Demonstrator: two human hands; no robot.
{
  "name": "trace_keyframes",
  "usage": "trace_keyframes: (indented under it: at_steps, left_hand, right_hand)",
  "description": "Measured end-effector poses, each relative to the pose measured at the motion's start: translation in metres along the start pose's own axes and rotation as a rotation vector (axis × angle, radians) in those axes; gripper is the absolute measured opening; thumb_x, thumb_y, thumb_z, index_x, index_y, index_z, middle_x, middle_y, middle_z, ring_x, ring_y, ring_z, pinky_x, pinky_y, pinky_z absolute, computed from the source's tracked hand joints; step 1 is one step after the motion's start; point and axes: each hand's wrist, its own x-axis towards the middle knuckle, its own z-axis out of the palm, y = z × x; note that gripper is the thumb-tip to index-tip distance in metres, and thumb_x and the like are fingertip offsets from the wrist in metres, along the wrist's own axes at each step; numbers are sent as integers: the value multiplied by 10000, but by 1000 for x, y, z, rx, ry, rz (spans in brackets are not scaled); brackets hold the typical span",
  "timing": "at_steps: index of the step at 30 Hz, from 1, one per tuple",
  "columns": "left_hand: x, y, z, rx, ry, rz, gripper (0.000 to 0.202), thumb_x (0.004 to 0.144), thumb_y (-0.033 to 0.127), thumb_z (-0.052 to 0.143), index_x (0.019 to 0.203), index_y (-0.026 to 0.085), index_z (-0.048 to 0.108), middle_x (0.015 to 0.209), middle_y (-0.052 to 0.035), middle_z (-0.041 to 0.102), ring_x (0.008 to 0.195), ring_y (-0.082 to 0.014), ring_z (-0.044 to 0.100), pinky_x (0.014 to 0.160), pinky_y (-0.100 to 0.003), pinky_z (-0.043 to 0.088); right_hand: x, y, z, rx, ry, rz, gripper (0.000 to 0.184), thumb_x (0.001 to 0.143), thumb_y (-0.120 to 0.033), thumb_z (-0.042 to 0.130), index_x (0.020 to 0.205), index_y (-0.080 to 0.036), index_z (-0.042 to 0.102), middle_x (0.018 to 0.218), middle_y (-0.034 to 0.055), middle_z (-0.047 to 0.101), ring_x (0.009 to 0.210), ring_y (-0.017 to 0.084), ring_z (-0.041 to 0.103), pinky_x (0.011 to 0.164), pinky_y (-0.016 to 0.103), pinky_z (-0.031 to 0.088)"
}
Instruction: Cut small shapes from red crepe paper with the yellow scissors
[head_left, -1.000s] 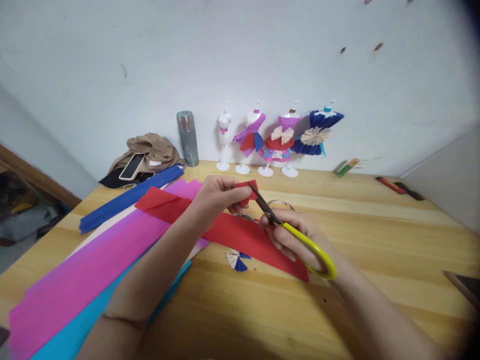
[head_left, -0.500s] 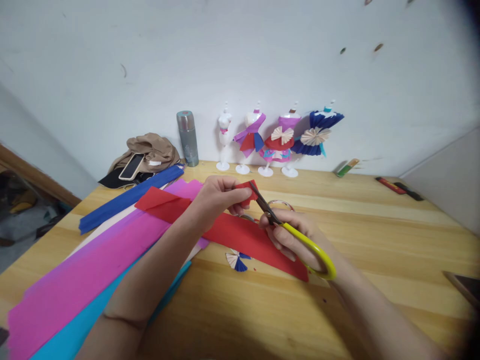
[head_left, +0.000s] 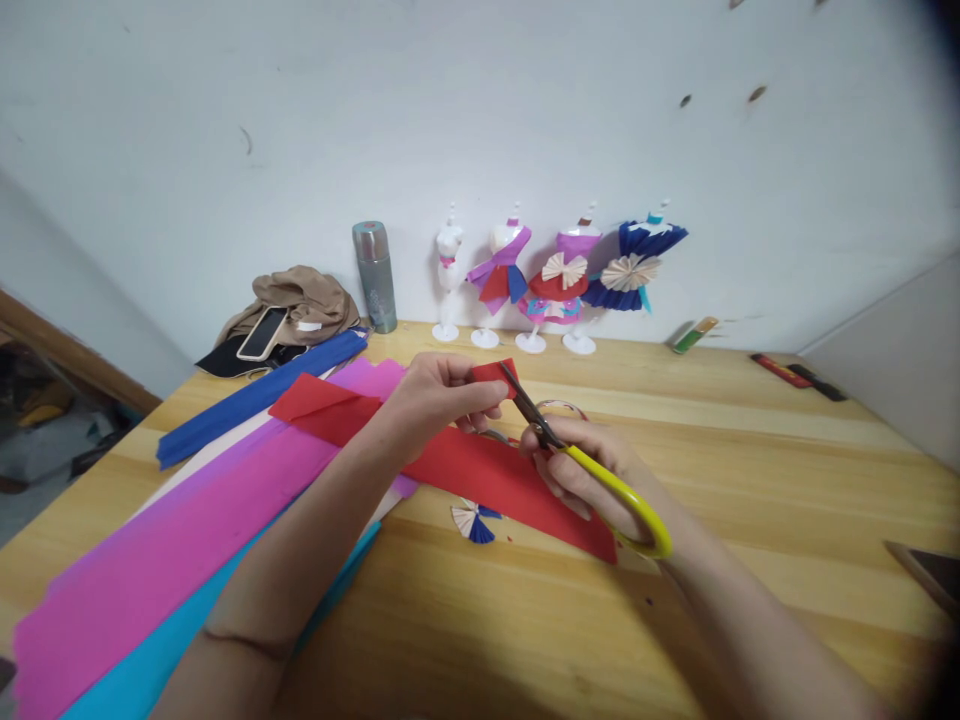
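Note:
Between thumb and fingers my left hand (head_left: 450, 390) pinches a small piece of red crepe paper (head_left: 493, 372). My right hand (head_left: 581, 470) is closed around yellow-handled scissors (head_left: 619, 498), whose dark blades lie along the right edge of that piece. Below both hands a long red paper strip (head_left: 495, 483) stretches across the table, partly hidden by my left forearm. A small pleated bow of cream and blue paper (head_left: 474, 522) lies just in front of the strip. Behind my right hand, a roll of tape (head_left: 564, 408) is partly covered.
Pink paper (head_left: 187, 520), turquoise paper (head_left: 150, 660) and a blue roll (head_left: 262, 395) cover the table's left side. Several small dress forms (head_left: 532, 290) stand along the wall beside a steel flask (head_left: 375, 278). A phone (head_left: 263, 333) rests on a brown cloth (head_left: 304, 295).
The small red piece and my left fingers have shifted very slightly against the scissor blades. Everything else looks the same.

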Motion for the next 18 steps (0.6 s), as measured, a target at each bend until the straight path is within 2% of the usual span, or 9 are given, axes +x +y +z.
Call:
trace_keyframes:
  at_steps: [8, 18]
  left_hand:
    - [0, -1, 1, -27, 16, 12, 206, 693, 301, 739, 596, 128, 682, 571, -30, 672, 473, -74, 570, 487, -189, 442]
    - [0, 0, 2, -21, 44, 15, 220, 685, 285, 734, 550, 135, 645, 531, -11, 644, 443, -58, 544, 472, -179, 425]
  right_hand:
    - [1, 0, 0, 3, -27, 10, 402, 889, -609, 618, 937, -209, 622, 582, -49, 468, 421, 76, 309, 368, 244, 233]
    - [1, 1, 1, -2, -24, -1, 418, 891, -621, 609, 938, -205, 623, 568, -60, 456, 407, 73, 294, 374, 253, 203]
